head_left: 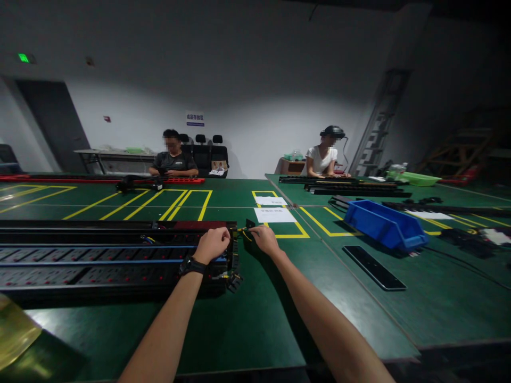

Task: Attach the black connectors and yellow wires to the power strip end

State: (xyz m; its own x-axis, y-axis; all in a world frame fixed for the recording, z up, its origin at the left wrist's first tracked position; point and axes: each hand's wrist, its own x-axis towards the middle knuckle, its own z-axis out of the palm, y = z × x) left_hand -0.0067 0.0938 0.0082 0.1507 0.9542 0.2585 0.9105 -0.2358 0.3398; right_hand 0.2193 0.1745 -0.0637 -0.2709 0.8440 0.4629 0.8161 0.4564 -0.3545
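Several long black power strips (120, 274) with rows of sockets lie side by side on the left of the green table. My left hand (213, 244), a dark watch on its wrist, is closed at the right end of the rear strip (175, 232); its fingertips are partly hidden. Just past that end, my right hand (263, 238) pinches a small black end piece (249, 224). Yellow-green wires (241, 231) run between this piece and the strip. Another black end piece (235, 282) hangs by wires from the front strip's end.
A blue bin (385, 226) and a dark phone (373, 267) are at right. White paper sheets (274, 215) lie ahead. Yellow plastic (16, 332) is at the near left. Two people (173, 162) sit across the table; black strips (355, 189) lie before the right one.
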